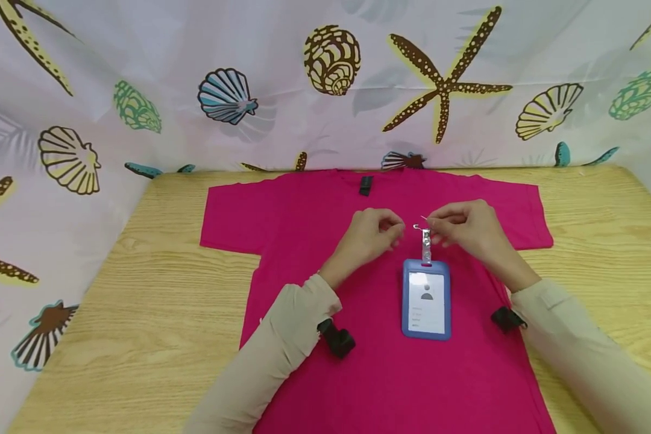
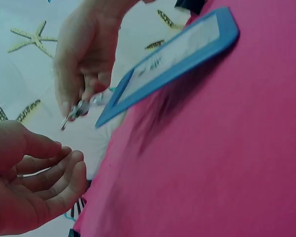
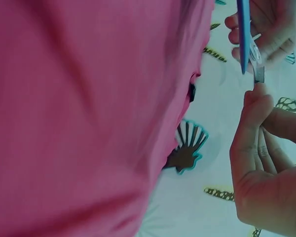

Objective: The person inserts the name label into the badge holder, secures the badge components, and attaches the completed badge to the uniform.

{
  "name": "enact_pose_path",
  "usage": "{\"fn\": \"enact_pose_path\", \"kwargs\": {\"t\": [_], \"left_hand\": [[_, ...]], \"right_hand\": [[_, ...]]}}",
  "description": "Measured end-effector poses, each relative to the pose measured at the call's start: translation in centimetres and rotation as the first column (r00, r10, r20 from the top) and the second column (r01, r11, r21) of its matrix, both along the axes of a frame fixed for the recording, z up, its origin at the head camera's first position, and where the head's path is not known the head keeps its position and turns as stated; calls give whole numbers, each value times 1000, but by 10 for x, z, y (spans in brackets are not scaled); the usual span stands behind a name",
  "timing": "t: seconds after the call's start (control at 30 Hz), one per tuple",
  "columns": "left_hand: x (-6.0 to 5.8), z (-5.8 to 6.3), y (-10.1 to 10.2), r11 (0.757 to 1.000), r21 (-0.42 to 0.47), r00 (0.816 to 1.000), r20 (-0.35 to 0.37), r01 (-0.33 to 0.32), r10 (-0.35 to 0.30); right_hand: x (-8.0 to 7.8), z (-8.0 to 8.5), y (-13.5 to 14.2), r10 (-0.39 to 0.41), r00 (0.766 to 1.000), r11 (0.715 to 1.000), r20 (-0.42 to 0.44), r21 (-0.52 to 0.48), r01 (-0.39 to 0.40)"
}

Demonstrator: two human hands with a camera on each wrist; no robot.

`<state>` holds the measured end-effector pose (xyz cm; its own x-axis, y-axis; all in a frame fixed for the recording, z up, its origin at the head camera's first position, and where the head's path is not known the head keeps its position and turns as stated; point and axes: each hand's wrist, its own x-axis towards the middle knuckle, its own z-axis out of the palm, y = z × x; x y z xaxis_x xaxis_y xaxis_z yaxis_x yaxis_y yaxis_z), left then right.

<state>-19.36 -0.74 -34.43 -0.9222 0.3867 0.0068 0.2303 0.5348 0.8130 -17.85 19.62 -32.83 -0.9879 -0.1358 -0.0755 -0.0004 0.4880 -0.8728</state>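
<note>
My right hand [image 1: 469, 228] pinches the open safety pin at the top of a clear snap strap [image 1: 426, 247]. Below the strap is a blue ID badge holder [image 1: 407, 301] with a white card; in the left wrist view the holder [image 2: 172, 74] tilts up off the cloth and casts a shadow. My left hand [image 1: 369, 235] hovers just left of the pin. Its fingers are loosely bent, and the left wrist view shows nothing between them. Under both hands a magenta T-shirt [image 1: 314, 229] is spread out, neckline at the far side.
Beneath the shirt is a wooden table [image 1: 184, 301]. A white curtain [image 1: 282, 48] printed with shells and starfish stands along the back and left. A dark neck label [image 1: 366, 185] shows at the collar. Black straps [image 1: 336, 339] are by both wrists.
</note>
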Motion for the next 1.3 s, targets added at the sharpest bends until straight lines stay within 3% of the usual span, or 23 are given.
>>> {"fn": "enact_pose_path", "kwargs": {"t": [0.23, 0.47, 0.8, 1.13, 1.3], "left_hand": [[-20, -11, 4, 973, -218, 989, -139, -73, 43], [-28, -15, 25, 927, -362, 983, -178, -102, 38], [-35, -20, 42, 899, -432, 987, -162, -75, 4], [-33, -24, 46, 895, -427, 984, -169, -125, 57], [-33, -24, 46, 856, -506, 982, -187, -102, 7]], "right_hand": [[-10, -5, 8, 39, 999, 985, 12, 167, -41], [-18, -7, 3, 77, 997, 958, 31, 274, -83], [-30, -11, 0, 75, 993, 921, 93, 374, -105], [-37, -11, 3, 100, 980, 926, 169, 345, -154], [-38, -11, 0, 108, 986, 922, 126, 358, -146]]}}
